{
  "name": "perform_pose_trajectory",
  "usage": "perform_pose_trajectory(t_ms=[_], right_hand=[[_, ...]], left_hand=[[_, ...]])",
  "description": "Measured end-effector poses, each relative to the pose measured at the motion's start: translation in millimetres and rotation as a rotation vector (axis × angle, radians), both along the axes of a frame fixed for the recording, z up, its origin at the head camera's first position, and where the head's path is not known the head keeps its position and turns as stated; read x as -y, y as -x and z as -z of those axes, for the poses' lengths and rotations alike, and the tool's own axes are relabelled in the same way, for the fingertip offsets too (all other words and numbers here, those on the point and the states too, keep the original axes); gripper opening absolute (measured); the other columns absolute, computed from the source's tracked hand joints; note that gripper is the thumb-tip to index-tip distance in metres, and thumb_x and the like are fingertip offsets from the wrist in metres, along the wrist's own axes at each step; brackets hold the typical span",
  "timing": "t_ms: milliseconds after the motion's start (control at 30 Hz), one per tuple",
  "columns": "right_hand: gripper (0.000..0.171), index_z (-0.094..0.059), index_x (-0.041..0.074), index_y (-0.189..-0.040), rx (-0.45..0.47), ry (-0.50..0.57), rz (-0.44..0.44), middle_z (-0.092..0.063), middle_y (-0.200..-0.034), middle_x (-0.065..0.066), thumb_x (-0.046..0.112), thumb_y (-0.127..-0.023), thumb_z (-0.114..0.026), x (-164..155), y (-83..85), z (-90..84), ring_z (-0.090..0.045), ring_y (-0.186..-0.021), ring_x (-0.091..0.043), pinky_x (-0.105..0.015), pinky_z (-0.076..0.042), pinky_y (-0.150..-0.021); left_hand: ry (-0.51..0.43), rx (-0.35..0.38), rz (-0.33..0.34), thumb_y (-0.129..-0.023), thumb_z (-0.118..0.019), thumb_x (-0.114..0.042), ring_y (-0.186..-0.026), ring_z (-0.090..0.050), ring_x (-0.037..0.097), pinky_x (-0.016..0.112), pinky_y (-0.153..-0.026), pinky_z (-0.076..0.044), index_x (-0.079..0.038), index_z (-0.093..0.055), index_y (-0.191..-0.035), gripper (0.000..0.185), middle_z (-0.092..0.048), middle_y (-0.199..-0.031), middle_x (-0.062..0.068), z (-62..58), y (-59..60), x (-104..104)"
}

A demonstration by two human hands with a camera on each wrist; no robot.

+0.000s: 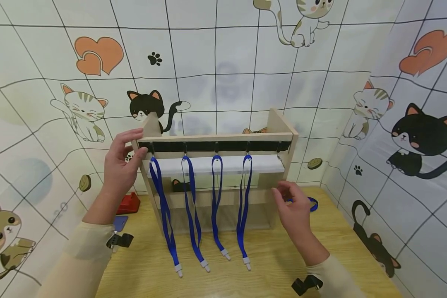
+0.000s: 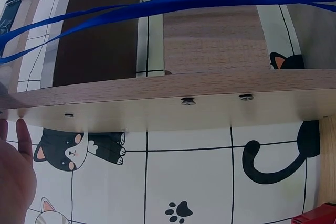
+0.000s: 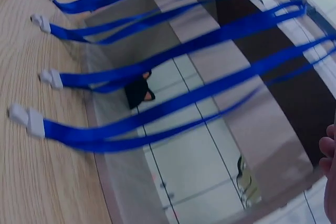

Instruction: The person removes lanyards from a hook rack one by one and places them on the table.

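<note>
We note a pale wood-grain rack (image 1: pixel 216 136) on the table (image 1: pixel 268 265), with four flat blue woven lanyards (image 1: pixel 191 207) hanging from its black hook strip. Our left hand (image 1: pixel 121 165) grips the rack's top left corner. Our right hand (image 1: pixel 294 207), fingers loosely curled and holding nothing, hovers beside the rack's right post, near a fifth lanyard (image 1: pixel 312 203) lying behind it.

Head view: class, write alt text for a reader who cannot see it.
A left hand grips the top left corner of a wooden rack where four blue lanyards hang from hooks. The right hand hovers, holding nothing, near its lower right, above a wooden table.
</note>
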State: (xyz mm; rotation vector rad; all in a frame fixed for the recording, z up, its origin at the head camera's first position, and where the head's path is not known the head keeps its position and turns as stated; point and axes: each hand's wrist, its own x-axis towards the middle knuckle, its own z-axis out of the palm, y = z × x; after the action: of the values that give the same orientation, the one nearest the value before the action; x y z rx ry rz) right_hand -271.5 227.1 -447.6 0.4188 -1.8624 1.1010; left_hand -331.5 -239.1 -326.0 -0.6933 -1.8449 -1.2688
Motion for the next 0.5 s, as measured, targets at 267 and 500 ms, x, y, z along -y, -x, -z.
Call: perform_pose_trajectory(t_ms=[267,500], right_hand=[[0.028,-0.073,0.002,-0.120,0.099,-0.141,-0.082,-0.071,-0.096,-0.003,0.006,-0.097,-0.086,37.9,1.1,-4.6,-0.066,-0.081,-0.016,-0.026,-0.055,-0.064],[0.037,-0.072,-0.001,-0.121,0.070,-0.177,-0.051,-0.071,-0.094,-0.007,0.011,-0.093,-0.092,59.8,1.5,-4.4,-0.068,-0.082,-0.019,-0.031,-0.058,-0.062]], left_hand=[[0.005,0.011,-0.008,-0.100,-0.072,0.012,-0.146,-0.054,0.018,0.025,-0.107,-0.048,0.001,-0.064,-0.142,0.044,-0.063,-0.154,0.012,-0.4,-1.8,-0.6],[0.002,0.006,-0.002,-0.100,-0.072,0.012,-0.146,-0.054,0.018,0.026,-0.107,-0.049,0.001,-0.065,-0.142,0.043,-0.063,-0.154,0.013,-1.4,-2.6,-0.2]])
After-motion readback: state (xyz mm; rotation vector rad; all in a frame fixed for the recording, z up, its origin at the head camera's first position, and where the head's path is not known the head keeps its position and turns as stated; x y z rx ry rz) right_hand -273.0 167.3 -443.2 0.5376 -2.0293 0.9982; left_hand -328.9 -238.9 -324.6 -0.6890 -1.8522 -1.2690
